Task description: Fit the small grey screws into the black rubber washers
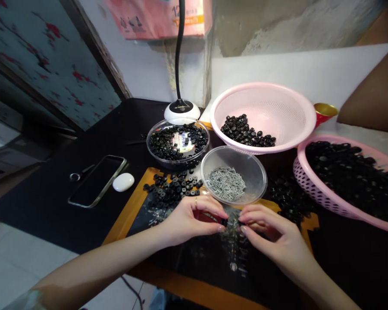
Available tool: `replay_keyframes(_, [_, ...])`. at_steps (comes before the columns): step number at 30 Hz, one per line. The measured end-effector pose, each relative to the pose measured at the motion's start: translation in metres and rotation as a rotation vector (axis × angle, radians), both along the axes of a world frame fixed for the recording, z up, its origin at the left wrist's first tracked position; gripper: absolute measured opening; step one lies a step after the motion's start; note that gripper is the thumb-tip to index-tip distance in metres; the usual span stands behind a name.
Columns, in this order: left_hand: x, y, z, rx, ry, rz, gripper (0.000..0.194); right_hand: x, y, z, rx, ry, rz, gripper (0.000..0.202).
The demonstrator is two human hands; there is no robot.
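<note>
Washer, small and black, sits pinched between the fingertips of both hands just in front of the clear bowl. Left hand has its fingers closed on the washer, ring visible on one finger. Right hand meets it from the other side, fingers pinched on the same spot; something thin and shiny shows between the tips, too small to tell for sure. Both hands hover low over the desk, above a dark glossy board with an orange edge.

Clear bowl holds a heap of grey screws. Left of the bowl, a loose pile of black washers lies on the board. Behind and left of the bowl, a round clear dish is full of black washers too. Right behind the bowl, a pink basket holds a smaller heap of black parts. Right of the bowl, a second pink basket is piled with black parts, with more scattered between it and the bowl. A red and gold cup peeks out behind the first basket. Lamp base stands behind the dish, touching or nearly so. Far left of the bowl lie a phone, a white case just beside it, and a small ring.
</note>
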State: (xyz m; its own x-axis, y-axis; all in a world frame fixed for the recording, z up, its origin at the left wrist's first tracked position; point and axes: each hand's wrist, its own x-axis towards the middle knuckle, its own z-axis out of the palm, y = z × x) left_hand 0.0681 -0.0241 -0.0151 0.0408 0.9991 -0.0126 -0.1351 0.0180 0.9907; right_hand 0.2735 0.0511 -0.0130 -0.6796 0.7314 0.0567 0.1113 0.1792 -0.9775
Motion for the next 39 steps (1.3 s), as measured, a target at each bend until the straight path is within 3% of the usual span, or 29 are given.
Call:
replay_keyframes(3, [0.001,-0.003,0.002,0.032,0.124,0.012,0.02,-0.004,-0.012,0.005,-0.163,0.073,-0.088,0.019])
replay_keyframes(7, [0.0,-0.006,0.005,0.191,0.288,0.029,0.016,-0.006,-0.019,0.006,-0.237,0.055,-0.141,0.018])
replay_keyframes(15, [0.001,-0.004,0.007,0.365,0.362,0.025,0.012,-0.002,-0.018,-0.001,-0.187,0.009,-0.07,0.018])
replay_keyframes(31, [-0.001,-0.008,0.007,0.405,0.396,0.018,0.01,-0.006,-0.024,0.001,-0.157,0.067,-0.124,0.017])
replay_keyframes(39, [-0.001,-0.007,0.005,0.402,0.39,0.002,0.011,-0.004,-0.018,-0.002,-0.051,0.038,-0.056,0.018])
